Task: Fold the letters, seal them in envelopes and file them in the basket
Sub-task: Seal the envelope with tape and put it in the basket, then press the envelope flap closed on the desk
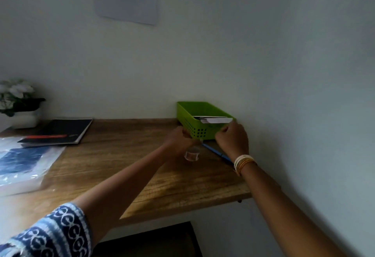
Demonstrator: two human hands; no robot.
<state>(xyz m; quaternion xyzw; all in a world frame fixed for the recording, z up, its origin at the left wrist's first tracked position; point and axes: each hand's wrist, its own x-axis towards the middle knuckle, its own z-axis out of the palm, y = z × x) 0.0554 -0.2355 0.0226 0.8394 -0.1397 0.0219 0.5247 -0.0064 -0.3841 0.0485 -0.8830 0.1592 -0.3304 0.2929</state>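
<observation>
A green plastic basket [199, 129] stands at the back right of the wooden desk, against the wall. White envelopes [216, 120] lie in it, one end sticking up over the near right rim. My left hand [179, 138] is curled at the basket's near left corner. With its fingers curled, my right hand [233, 138] is at the near right corner, just under the envelopes' end. Both hands seem to grip the basket's near end; the fingertips are hidden.
A small clear jar [191, 154] and a blue pen [216, 151] lie just in front of the basket, between my wrists. A black notebook [58, 130], plastic-wrapped papers [22, 161] and a potted plant [18, 102] sit at the left. The desk's edge [182, 208] runs below my arms.
</observation>
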